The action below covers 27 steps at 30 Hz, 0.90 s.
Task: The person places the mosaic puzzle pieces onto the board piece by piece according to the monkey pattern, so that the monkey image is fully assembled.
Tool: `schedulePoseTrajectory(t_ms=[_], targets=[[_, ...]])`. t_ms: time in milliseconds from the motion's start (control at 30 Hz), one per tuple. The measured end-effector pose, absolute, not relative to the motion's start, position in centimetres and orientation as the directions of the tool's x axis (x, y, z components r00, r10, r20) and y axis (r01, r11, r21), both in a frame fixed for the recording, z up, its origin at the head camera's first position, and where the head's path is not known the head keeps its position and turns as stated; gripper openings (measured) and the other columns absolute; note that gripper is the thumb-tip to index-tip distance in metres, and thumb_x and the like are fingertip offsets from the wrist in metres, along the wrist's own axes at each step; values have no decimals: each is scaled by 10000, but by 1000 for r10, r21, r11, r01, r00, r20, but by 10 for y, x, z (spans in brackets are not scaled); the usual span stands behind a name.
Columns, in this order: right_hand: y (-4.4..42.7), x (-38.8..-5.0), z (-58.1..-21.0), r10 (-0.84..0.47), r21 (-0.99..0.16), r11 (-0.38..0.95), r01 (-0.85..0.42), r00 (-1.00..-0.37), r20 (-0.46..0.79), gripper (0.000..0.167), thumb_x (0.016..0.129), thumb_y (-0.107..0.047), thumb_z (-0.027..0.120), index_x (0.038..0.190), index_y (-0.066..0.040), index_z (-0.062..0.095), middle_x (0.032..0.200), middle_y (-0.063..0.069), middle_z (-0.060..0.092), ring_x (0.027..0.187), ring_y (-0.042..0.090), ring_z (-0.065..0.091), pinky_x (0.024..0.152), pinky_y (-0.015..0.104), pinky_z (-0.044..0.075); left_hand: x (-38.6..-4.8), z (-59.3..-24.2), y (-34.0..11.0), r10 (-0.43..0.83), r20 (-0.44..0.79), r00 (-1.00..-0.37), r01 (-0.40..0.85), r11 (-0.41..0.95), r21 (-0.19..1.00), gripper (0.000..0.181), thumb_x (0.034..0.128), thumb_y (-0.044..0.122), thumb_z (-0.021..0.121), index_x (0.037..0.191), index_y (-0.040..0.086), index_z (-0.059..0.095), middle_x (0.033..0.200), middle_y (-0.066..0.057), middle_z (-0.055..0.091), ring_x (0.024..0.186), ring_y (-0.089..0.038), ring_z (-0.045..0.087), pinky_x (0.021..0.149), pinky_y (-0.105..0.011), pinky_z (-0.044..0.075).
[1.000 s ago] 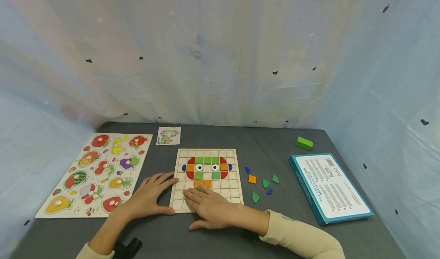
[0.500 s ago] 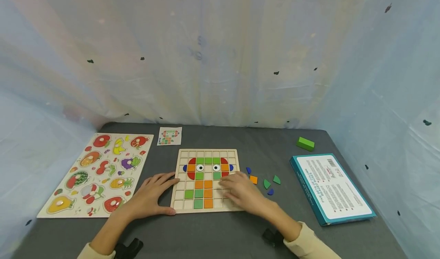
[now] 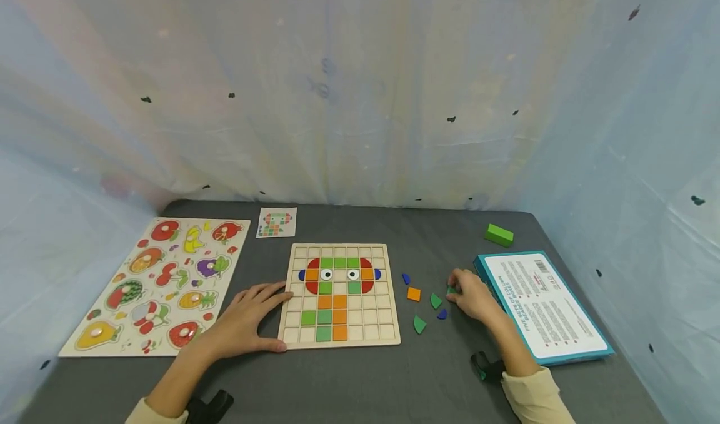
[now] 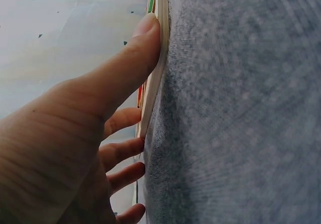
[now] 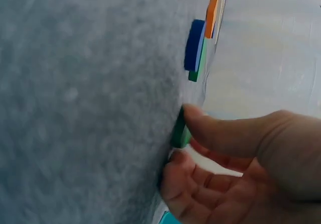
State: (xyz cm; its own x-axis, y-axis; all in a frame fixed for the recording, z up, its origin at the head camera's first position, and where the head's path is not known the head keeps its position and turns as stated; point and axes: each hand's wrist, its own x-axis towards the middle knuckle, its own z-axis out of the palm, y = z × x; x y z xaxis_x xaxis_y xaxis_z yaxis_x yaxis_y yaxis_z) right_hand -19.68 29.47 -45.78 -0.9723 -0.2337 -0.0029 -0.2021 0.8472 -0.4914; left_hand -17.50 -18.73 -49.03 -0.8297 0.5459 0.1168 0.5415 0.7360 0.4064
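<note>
A wooden grid board (image 3: 371, 316) lies at the table's middle, with red, green, orange and blue pieces and two eye tiles set in it. My left hand (image 3: 244, 323) rests against the board's left edge, fingers spread and fairly straight, thumb at the near corner; the left wrist view shows the thumb (image 4: 146, 30) touching the rim. My right hand (image 3: 474, 294) is at the loose pieces, right of the board. Thumb and fingers pinch a green quarter-circle piece (image 5: 180, 129) at the table surface, partly hidden by the hand.
Near the right hand lie an orange square (image 3: 414, 294), two blue half-circles and two more green quarter-circles. Further right are a teal box (image 3: 542, 305) and a green block (image 3: 499, 235). A fruit puzzle board (image 3: 154, 286) is at left; a pattern card (image 3: 276, 222) lies behind.
My right hand has gone from the board's lower middle, across its right side, to the loose pieces on the right, where it grips a green quarter-circle. The left hand stays put.
</note>
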Motion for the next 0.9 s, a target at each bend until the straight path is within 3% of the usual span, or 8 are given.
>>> schedulePoseTrajectory(t_ms=[133,267,400,500,667,733,900], targets=[[294,-199,-459,-244,-563,797,-220,-969,33,181,853,46,736,899,-12,570,758,41,514,647,165,452,599,328,395,-177,-491,-188,549,117,-828,546,740,391,1003,702,784,690,1477,177,501,1526,-114,424,1369,-353,373,1044,-682,264],[276,-200,-460,-288,-685,677,-269,-954,90,128,881,77,692,961,24,607,785,72,591,628,188,549,574,302,486,-176,-493,-190,553,114,-825,550,742,383,1008,698,796,679,1476,179,503,1526,-117,423,1366,-354,377,1036,-687,272],[236,-197,-460,-414,-846,448,-289,-906,90,157,930,70,632,1082,107,627,835,179,644,667,304,652,602,386,565,-176,-494,-191,550,122,-826,551,743,381,1008,697,796,680,1475,179,505,1525,-118,423,1360,-349,382,1030,-685,278],[199,-191,-455,-505,-903,335,-270,-860,69,167,940,92,597,1091,151,635,855,253,633,690,413,660,621,472,567,-176,-495,-190,552,130,-824,555,739,382,1000,699,789,686,1474,183,506,1525,-118,423,1356,-347,387,1025,-688,283],[159,-189,-458,-585,-902,340,-266,-811,18,152,914,127,603,1046,137,678,810,243,646,636,398,661,567,414,569,-175,-493,-189,557,138,-819,562,729,391,987,704,767,704,1471,178,509,1522,-122,428,1350,-349,393,1019,-687,288],[154,-192,-465,-596,-878,368,-305,-803,29,147,899,111,641,1037,104,692,774,172,653,594,303,658,542,314,552,-175,-493,-189,558,139,-818,563,727,392,987,706,765,706,1472,175,509,1521,-122,430,1352,-349,391,1022,-684,287],[144,-193,-466,-593,-818,425,-387,-802,71,133,866,99,694,994,64,680,777,82,631,599,167,608,572,233,507,-176,-493,-189,559,141,-817,565,729,386,992,703,767,705,1473,175,508,1519,-122,432,1353,-349,391,1024,-685,287]])
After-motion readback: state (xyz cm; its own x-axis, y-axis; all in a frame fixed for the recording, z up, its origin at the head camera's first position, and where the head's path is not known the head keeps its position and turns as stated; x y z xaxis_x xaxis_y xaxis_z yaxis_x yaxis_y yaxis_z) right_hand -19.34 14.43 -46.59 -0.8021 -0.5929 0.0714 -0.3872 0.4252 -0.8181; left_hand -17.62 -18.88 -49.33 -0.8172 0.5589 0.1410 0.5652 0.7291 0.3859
